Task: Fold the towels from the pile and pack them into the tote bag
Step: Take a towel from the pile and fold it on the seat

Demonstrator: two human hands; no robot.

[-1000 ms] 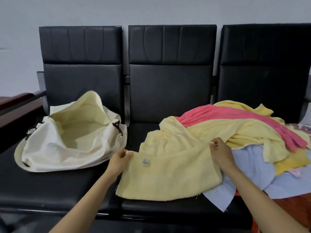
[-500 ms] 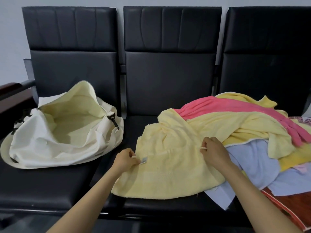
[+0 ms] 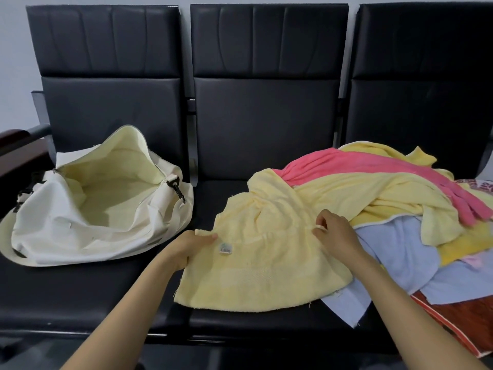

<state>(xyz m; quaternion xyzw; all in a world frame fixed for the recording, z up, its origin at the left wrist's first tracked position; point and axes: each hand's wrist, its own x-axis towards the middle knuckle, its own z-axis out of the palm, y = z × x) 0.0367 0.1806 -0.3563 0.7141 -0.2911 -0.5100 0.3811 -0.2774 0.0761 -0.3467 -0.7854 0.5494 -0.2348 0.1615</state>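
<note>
On middle seat (image 3: 253, 325), yellow towel (image 3: 266, 276), left grip (image 3: 186, 249) and right grip (image 3: 336, 231) pinching its far edge

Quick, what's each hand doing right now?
Left hand: closed, gripping the near-left corner of the pale yellow towel.
Right hand: closed, pinching the same towel on its right side.

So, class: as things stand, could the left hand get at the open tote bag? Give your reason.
Probably yes. The tote bag lies just beside the left hand, mouth gaping, with only bare seat between them. The hand does grip the yellow towel by its corner, though.
</note>
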